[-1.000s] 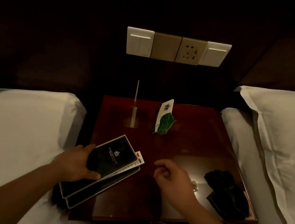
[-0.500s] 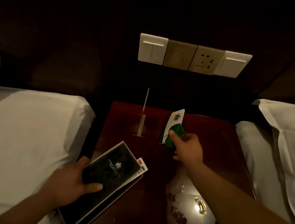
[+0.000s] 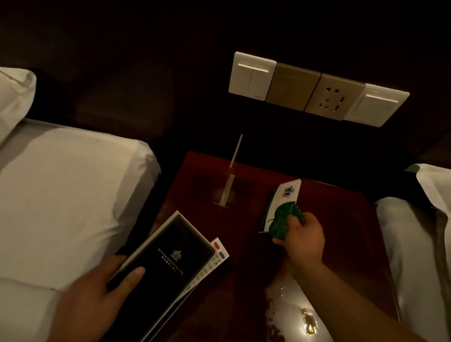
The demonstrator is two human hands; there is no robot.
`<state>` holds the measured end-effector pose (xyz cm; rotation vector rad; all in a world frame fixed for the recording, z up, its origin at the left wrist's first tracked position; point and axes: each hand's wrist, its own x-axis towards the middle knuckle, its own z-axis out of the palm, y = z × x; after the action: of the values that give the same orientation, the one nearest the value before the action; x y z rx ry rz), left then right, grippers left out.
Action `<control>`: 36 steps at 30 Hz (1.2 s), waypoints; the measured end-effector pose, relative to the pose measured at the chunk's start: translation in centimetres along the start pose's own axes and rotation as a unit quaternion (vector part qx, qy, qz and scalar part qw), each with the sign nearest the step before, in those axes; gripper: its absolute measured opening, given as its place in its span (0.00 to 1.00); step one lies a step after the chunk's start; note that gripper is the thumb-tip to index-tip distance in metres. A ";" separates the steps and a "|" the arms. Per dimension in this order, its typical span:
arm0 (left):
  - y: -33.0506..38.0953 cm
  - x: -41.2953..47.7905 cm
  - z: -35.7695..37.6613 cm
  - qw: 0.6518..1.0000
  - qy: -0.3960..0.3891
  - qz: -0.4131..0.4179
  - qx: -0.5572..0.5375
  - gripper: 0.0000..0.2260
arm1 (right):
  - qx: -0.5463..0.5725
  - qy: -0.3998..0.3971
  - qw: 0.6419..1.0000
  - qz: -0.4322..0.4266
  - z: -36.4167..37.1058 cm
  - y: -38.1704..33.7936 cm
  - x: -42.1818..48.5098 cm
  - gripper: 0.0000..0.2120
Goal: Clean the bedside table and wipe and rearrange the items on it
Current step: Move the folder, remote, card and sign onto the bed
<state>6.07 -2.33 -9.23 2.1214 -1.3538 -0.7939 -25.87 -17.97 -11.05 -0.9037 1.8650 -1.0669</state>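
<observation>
She is clearing the tabletop (image 3: 327, 211) for wiping: her left hand (image 3: 90, 293) clasps the black folders (image 3: 166, 274) over its near-left corner, her right hand (image 3: 302, 237) pinches the green leaf card (image 3: 281, 214) mid-table; next, I reckon, lift it clear

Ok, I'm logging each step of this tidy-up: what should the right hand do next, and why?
Probably lift the green leaf card off the bedside table. The right hand already pinches its lower edge, the left hand is full with the black folders, and only the clear sign stand would then remain before wiping.
</observation>
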 end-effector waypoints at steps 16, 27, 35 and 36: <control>-5.3 -10.1 0.1 0.932 0.141 -0.229 -0.245 0.05 | -0.066 -0.154 0.983 -0.072 -5.7 -0.1 -14.6 0.07; -13.4 -21.0 -7.4 0.838 0.291 -0.366 -0.283 0.09 | -0.141 -0.406 0.891 -0.144 4.1 -1.5 -24.1 0.09; -20.5 -26.9 -12.9 0.813 0.356 -0.367 -0.278 0.11 | -0.165 -0.463 0.844 -0.214 12.1 -1.4 -33.5 0.07; -21.6 -27.8 -13.7 0.807 0.364 -0.369 -0.281 0.11 | -0.166 -0.468 0.841 -0.215 13.0 -1.2 -34.8 0.07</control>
<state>19.87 32.81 -8.46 2.0583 0.1425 -0.4436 0.96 6.98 -4.58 -1.7219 1.0215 -0.3575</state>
